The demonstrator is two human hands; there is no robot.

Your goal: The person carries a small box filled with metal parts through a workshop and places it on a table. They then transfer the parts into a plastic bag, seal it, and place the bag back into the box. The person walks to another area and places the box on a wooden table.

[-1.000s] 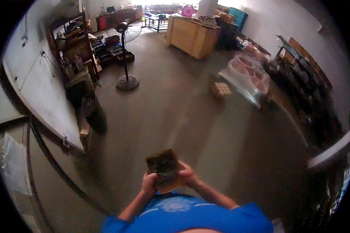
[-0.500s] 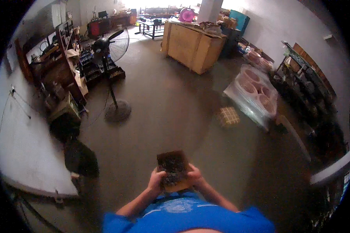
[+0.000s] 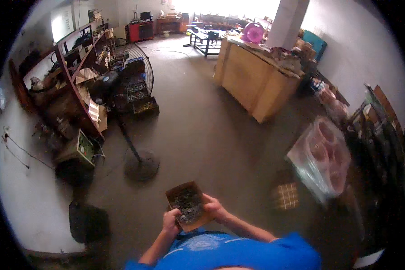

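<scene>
In front of my body I carry an open brown box (image 3: 185, 185), shaped like a shallow tray and slightly tilted. Small dark grey metallic-looking pieces (image 3: 187, 204) lie in it, too small to name. My left hand (image 3: 171, 220) grips the near left side, its thumb over the rim. On the right side my right hand (image 3: 215, 207) is closed round the edge, with its fingers partly hidden beneath.
A black pedestal fan (image 3: 140, 164) stands ahead on the left, near shelving (image 3: 72, 81) and stacked parts bins (image 3: 144, 106). A large wooden crate (image 3: 252, 74) is ahead right. Plastic-wrapped pink rings (image 3: 321, 155) and a checked block (image 3: 287, 195) rest on the floor at right.
The fan, crate and wrapped rings appear nearer and lower, and the view has turned somewhat left. The box has shifted slightly left and tilted; both hands keep hold of it.
</scene>
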